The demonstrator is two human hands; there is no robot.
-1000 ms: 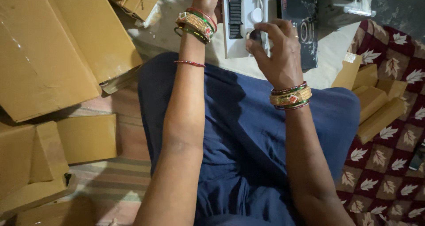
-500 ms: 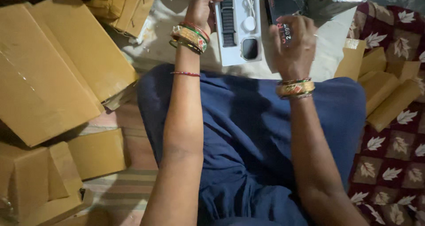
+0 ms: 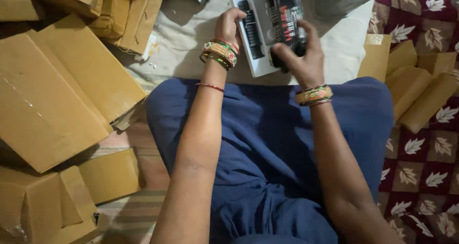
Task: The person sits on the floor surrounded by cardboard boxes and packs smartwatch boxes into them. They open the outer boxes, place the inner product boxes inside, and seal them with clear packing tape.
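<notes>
Head view: we see a white tray (image 3: 260,64) holding black parts.
Left hand (image 3: 229,26): grips the tray's edge.
Right hand (image 3: 301,57): clasps a black printed packet (image 3: 284,14).
Beside us: brown cartons (image 3: 62,91).

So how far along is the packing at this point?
Done: a dark item sits in the white tray. In hand: the left hand steadies the tray; the right hand lays a black printed card over it. Left: flat cardboard boxes unused.
</notes>
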